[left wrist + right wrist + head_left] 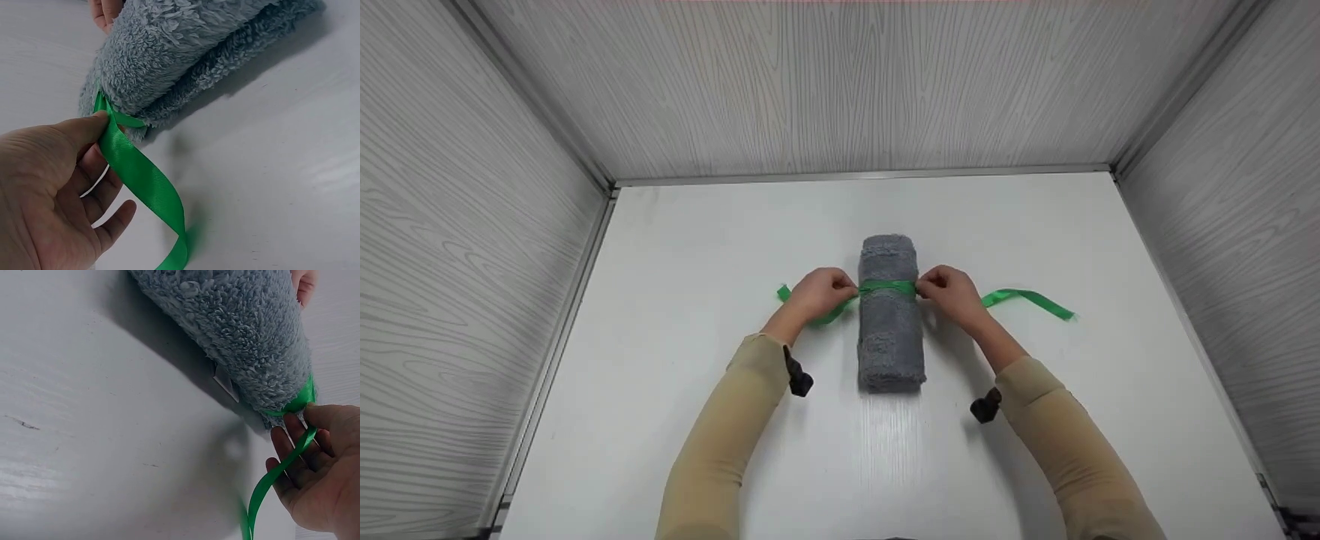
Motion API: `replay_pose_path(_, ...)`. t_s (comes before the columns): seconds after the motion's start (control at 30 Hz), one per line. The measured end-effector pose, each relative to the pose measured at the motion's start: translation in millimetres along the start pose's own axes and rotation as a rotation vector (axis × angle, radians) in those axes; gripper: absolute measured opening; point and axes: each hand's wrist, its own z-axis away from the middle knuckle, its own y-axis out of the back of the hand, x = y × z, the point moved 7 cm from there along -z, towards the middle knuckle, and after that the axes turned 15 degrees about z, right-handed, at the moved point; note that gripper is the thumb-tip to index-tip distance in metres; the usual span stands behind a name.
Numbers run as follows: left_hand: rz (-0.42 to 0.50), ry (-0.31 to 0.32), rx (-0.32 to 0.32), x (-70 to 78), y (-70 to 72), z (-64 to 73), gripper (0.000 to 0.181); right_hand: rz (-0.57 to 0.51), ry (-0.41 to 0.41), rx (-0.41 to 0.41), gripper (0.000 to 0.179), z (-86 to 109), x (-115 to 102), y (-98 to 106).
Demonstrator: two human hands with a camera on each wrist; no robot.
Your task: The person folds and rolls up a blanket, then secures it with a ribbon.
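Observation:
A rolled grey fluffy towel point(890, 337) lies lengthwise on the white table, its far end pointing at the back wall. Round its middle runs a green ribbon point(887, 286). My left hand point(819, 291) pinches the ribbon between thumb and fingers at the towel's left side; in the left wrist view the loose tail point(146, 183) hangs past the palm. On the opposite side my right hand point(952, 294) pinches the ribbon close against the roll. Its tail point(1031, 298) stretches out to the right over the table. The ribbon beneath the towel is hidden.
The white table point(697, 247) is enclosed by a back wall point(840, 90) and side walls with pale wood grain. Metal strips edge the tabletop. Small black devices point(800, 381) are worn at both cuffs. A small pale label point(225, 384) shows under the towel's side.

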Motion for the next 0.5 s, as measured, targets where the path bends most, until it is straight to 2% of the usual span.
replay_pose_path(0.2, -0.012, 0.015, -0.007, -0.8, 4.6, 2.7, 0.023, -0.052, 0.014, -0.001, 0.018, -2.6, 5.0, -0.5)
replay_pose_path(0.5, -0.012, 0.035, -0.021, -4.8, 5.9, 3.4, 0.023, -0.028, -0.017, 0.02, 0.019, 0.4, 9.7, 2.1)
